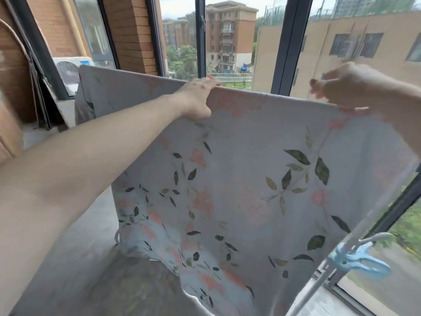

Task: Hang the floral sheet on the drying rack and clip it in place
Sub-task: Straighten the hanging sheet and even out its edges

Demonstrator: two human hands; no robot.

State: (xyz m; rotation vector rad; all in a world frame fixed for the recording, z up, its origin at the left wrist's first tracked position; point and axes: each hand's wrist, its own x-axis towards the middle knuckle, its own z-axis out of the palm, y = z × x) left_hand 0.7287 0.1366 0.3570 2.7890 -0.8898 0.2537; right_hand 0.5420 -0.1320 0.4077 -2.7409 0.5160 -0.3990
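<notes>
At the far left, a folded board-like object leans by the window, cut off by the frame edge. Behind it an air-conditioner unit sits outside the glass, partly hidden by the cloth.

The one floral sheet hangs over a top edge that runs from upper left down to the right; the bar beneath that fold is covered and cannot be seen. The cloth falls in front of the person, its lower edge bunching near the concrete floor.

The left hand grips the top fold of the sheet, fingers curled over the far side and thumb pressed against the near face.

The right hand is blurred; its fingers are pinched together just above the sheet's top edge. A speck of blue shows behind them, too unclear to name, and I cannot tell whether it holds anything.

At the lower right, one light-blue clip is clamped on a white rod of the drying rack, beside the sheet's edge. Only this clip is plainly visible.
</notes>
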